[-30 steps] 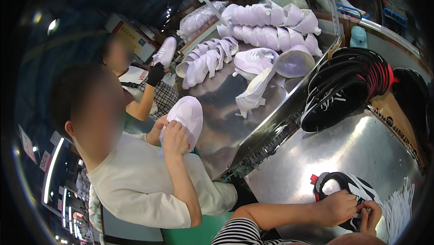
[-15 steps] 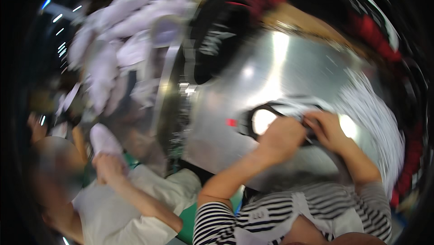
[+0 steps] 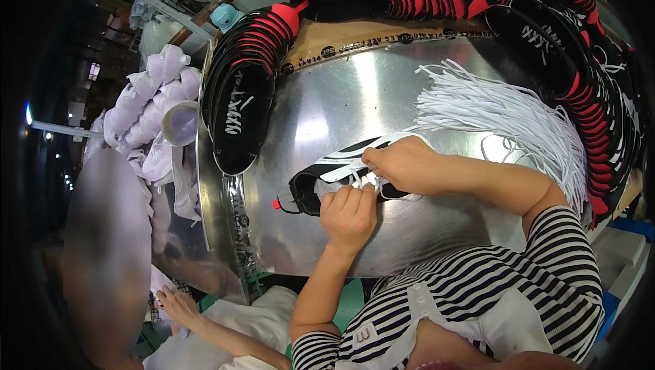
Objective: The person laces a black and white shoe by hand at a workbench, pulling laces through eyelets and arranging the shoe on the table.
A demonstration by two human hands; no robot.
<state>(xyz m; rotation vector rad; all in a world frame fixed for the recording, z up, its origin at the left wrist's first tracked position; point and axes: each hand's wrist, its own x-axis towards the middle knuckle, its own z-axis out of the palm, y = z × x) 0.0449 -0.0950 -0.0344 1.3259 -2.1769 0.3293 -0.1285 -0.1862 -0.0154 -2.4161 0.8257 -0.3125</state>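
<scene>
A: We note the upper [image 3: 341, 175] flat mid-desk [image 3: 327, 97]: light, floppy, best held at its edges.
B: Left hand [image 3: 349, 214] fingers pinch a white lace [image 3: 366, 180]; right hand [image 3: 402, 164] pins the upper. Loose laces [image 3: 498, 114] fan beyond.

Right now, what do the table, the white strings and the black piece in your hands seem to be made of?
The table looks like bare sheet metal, probably steel: silvery, with bright glare and blurred reflections. The white strings look like woven cord, likely shoelaces: thin, limp, matte. The black shoe upper under both hands seems to be fabric or synthetic leather with white stripes: flat, flexible, dull; which one I cannot tell.
</scene>
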